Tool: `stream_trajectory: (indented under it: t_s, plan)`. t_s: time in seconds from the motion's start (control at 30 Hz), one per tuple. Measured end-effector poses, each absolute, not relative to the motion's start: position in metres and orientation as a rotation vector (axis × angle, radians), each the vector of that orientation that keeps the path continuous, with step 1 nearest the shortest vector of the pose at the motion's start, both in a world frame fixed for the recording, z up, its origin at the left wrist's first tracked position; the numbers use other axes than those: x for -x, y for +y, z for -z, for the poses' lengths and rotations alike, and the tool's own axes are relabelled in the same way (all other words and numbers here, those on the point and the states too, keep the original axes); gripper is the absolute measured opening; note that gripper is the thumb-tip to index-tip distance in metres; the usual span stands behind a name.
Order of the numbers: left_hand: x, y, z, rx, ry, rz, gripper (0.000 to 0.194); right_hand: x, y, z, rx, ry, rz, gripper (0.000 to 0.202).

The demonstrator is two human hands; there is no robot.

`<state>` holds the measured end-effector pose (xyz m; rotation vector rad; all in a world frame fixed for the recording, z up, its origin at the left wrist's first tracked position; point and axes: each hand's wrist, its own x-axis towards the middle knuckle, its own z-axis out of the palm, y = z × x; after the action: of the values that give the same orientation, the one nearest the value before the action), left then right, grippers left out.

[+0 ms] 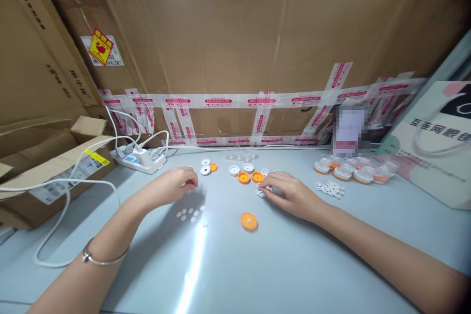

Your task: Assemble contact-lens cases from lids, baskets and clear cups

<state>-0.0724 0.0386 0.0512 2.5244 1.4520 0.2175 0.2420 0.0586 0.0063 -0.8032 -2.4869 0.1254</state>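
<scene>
My left hand (179, 182) hangs above the table with its fingers curled together; whatever lies inside them is hidden. Below it, several small white discs (189, 211) are scattered on the table. Thumb and fingers of my right hand (287, 192) pinch at a small white perforated piece (260, 193). Just beyond those fingertips are two orange round cases (243, 177) and two white round cases (234, 170). An orange disc (249, 221) with a small pale piece at its centre lies between my hands, nearer to me.
White and orange round parts (205, 170) lie past my left hand, and clear domes (241, 156) stand at the back. On the right are white perforated pieces (329, 189) and orange-based clear-topped units (344, 171). A power strip (142, 161) with cables, and cardboard boxes (221, 34), border the table.
</scene>
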Motion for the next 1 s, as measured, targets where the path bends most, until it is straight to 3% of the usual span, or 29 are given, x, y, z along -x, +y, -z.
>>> stream_trajectory:
  t_s: [0.17, 1.0]
  plan:
    - [0.086, 0.041, -0.048, -2.389, 1.552, -0.009, 0.018, -0.242, 0.057, -0.008, 0.804, -2.483, -0.128, 0.013]
    - [0.088, 0.053, -0.036, -2.403, 1.764, -0.053, 0.015, -0.231, 0.040, -0.014, 0.879, -2.487, -0.283, 0.012]
